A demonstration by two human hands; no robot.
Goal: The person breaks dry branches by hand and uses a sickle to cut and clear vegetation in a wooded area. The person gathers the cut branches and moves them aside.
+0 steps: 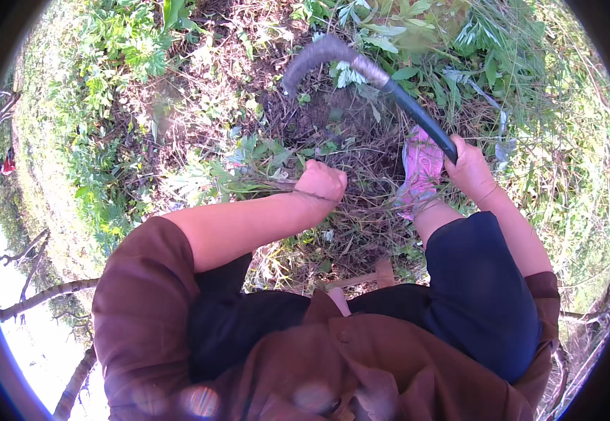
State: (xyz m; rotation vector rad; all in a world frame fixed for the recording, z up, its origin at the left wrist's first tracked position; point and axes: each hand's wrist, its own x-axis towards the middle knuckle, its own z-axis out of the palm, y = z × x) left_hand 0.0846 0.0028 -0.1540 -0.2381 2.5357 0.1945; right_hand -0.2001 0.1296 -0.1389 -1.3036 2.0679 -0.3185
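Note:
My right hand (468, 160) is closed around the dark handle of a sickle (412, 108), whose curved metal blade is raised over the soil and points to the left. In my left hand (323, 182), clenched low over the ground, is a bunch of leafy weed stems (262, 184) that trail out to the left. The blade is ahead of this hand and does not touch it. Just left of my right hand is my foot in a pink patterned shoe (421, 163). Cut or dry grass (365, 210) lies between the hand and the shoe.
Green leafy plants (136, 47) grow ahead on the left, and more (473, 42) at the upper right. Bare dark soil (331, 113) shows beneath the blade. Bare branches (57, 289) reach in at the lower left. A brown wooden piece (385, 272) is close to my legs.

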